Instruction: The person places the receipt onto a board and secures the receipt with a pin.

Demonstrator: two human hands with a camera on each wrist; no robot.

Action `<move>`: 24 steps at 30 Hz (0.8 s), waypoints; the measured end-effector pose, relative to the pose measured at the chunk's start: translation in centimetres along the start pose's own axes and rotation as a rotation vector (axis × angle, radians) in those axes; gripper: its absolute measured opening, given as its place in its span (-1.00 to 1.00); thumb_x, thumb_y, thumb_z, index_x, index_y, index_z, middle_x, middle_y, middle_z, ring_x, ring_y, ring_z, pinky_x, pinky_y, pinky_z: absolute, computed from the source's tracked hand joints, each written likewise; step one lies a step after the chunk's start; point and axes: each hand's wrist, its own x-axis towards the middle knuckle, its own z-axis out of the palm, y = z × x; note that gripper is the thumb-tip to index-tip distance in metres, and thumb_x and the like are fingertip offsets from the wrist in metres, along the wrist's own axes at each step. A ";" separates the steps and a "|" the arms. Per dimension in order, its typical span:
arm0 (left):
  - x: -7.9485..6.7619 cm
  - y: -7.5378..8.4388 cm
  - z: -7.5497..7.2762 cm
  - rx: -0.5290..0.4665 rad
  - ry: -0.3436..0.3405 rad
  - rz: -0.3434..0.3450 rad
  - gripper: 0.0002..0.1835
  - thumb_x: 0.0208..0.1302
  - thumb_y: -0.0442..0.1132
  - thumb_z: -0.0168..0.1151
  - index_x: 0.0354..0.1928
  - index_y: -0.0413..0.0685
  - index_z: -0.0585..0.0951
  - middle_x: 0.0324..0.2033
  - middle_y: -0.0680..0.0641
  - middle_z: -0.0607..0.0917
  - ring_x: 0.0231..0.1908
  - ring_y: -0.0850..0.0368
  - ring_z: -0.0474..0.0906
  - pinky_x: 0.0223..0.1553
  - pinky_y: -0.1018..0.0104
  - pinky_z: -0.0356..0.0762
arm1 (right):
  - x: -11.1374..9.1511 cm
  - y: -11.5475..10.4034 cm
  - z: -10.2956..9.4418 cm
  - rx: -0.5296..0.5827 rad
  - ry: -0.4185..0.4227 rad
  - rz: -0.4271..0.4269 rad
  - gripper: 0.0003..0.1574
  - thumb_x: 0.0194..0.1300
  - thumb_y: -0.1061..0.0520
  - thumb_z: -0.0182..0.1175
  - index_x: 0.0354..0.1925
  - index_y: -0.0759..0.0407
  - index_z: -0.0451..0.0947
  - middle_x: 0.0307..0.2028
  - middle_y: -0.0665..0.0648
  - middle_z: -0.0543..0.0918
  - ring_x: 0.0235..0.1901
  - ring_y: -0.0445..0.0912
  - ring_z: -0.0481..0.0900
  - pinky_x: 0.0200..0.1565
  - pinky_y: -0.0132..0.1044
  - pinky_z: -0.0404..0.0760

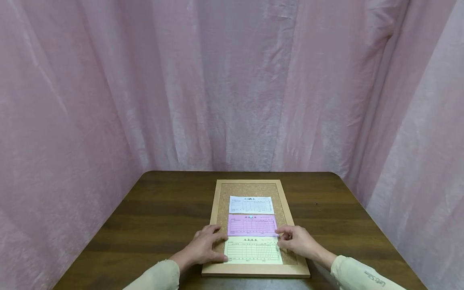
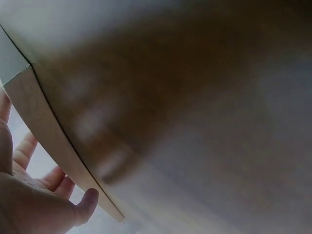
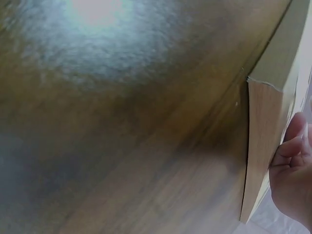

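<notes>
A cork board [image 1: 290,257] with a light wooden frame lies on the table. On its lower part is a pale yellow printed form slip [image 1: 250,251]. My left hand [image 1: 204,245], fingers spread, touches the yellow slip's left side. At the right edge, my right hand [image 1: 299,241] has its thumb and index finger apart, near the yellow and purple slips; its other fingers curl inward. Above lies a purple slip [image 1: 239,227] with a light blue pin [image 1: 251,216] at its top. The topmost slip is whitish [image 1: 237,205], with a small dark spot at its top.
The board stands on a dark brown wooden table [image 1: 163,213] with rounded far corners. Pink curtains [image 1: 246,80] hang behind and along both sides. A tiny dark speck [image 1: 316,203] lies on the table to the board's right.
</notes>
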 end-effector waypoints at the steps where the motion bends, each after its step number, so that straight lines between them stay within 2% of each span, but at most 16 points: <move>1: 0.0 0.0 0.0 0.001 0.002 0.003 -0.38 0.04 0.25 0.46 0.12 0.16 0.63 0.38 -0.23 0.32 0.39 -0.27 0.13 0.26 -0.32 0.10 | -0.1 0.1 0.0 -0.017 0.006 -0.009 -0.59 0.11 0.26 0.40 -0.04 0.36 0.65 -0.44 0.00 0.64 -0.48 -0.24 0.51 -0.49 -0.42 0.46; 6: 0.2 0.0 0.1 0.003 0.011 0.011 -0.38 0.04 0.25 0.46 0.11 0.16 0.63 0.38 -0.22 0.32 0.38 -0.26 0.13 0.25 -0.31 0.12 | -0.4 0.2 0.0 -0.073 0.030 -0.023 -0.63 0.11 0.20 0.44 -0.08 0.29 0.69 -0.40 -0.07 0.63 -0.39 -0.24 0.53 -0.37 -0.38 0.52; 24: -0.1 -0.1 0.1 0.000 0.002 0.000 -0.36 0.03 0.29 0.44 0.11 0.16 0.62 0.37 -0.24 0.32 0.38 -0.26 0.14 0.22 -0.34 0.16 | -0.5 -0.1 -0.3 -0.057 0.025 0.007 -0.64 0.13 0.20 0.43 -0.07 0.28 0.69 -0.38 -0.02 0.62 -0.38 -0.17 0.52 -0.39 -0.39 0.47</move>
